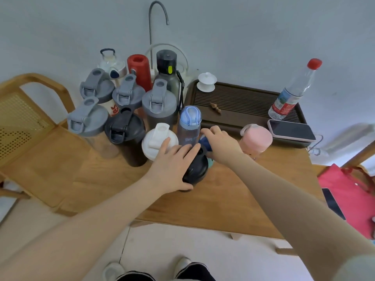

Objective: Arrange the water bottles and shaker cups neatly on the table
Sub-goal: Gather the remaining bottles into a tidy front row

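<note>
Several shaker cups and bottles stand packed at the table's back left. My left hand [172, 165] grips the lid of a black shaker cup [197, 169] near the table's middle. My right hand [220, 141] closes on a dark blue item [205, 142] just behind that cup; most of it is hidden. A white-lidded shaker [157, 139] and a blue-lidded bottle [189, 123] stand right behind my hands. A pink cup [256, 138] sits to the right. Grey-lidded shakers [158, 102], a black-lidded shaker [124, 130], a red bottle [140, 71] and a dark bottle [167, 72] fill the rows behind.
A dark slatted tea tray [239, 106] holds a white lidded teacup [207, 82], a clear plastic bottle with a red cap [294, 92] and a phone [291, 130]. A wooden chair [30, 122] stands left, a red bag [349, 197] right. A curved tap [154, 19] rises behind.
</note>
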Tool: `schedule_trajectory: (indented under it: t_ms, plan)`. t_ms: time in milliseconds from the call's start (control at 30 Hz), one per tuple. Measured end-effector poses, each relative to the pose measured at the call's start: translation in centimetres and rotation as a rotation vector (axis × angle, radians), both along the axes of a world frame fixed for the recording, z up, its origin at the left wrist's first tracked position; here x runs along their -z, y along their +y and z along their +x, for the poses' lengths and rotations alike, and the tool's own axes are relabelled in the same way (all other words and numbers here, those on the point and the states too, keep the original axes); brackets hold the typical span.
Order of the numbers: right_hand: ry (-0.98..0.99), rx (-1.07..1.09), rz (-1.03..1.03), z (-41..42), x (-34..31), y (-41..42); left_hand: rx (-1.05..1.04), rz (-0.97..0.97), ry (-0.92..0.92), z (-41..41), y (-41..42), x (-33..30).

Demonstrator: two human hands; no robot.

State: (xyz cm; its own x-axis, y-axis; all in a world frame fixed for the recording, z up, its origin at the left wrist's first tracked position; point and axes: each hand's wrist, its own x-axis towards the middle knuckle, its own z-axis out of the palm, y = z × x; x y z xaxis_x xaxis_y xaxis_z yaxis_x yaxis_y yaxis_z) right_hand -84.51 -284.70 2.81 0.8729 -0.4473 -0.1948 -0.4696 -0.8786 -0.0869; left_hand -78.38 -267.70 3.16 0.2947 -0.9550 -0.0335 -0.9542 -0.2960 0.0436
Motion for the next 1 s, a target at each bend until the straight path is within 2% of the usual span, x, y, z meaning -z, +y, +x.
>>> schedule_trajectory:
  t_ms: [300,400,467,567,633,733,767,900,1000]
  plan:
    - [-0.1,0.021,-0.118,1.2,0.4,-2.3,-0.069,-0.004,-0.061,-0.3,-2.3,-0.1]
    - [-0.221,-0.015,-0.184,-0.2,0.2,-3.0,-0.058,0.014,-0.056,0.0,-2.7,-0.3]
    - [-0.334,0.044,-0.231,-2.1,-0.3,-3.5,-0.047,0.024,-0.061,0.4,-2.9,-0.4]
    - [-0.356,0.221,-0.261,-5.0,-0.9,-4.4,-0.04,0.025,-0.056,0.9,-3.0,-0.1]
    - [-0.353,0.354,-0.182,-6.6,-0.8,-4.9,-0.046,0.02,-0.031,1.1,-3.0,0.0]
    - [-0.381,0.482,0.137,-7.6,-0.6,-5.6,-0.043,0.017,0.015,1.0,-3.0,-0.6]
    - [-0.376,0.485,0.184,-7.6,-0.5,-5.8,-0.047,0.006,0.026,0.9,-3.1,-1.0]
    - [-0.311,0.415,0.189,-7.0,-0.8,-6.2,-0.056,-0.173,0.009,0.7,-6.7,-3.1]
    - [-0.275,0.386,0.128,-6.9,-0.6,-6.5,-0.045,-0.122,-0.068,-0.2,-12.4,-3.9]
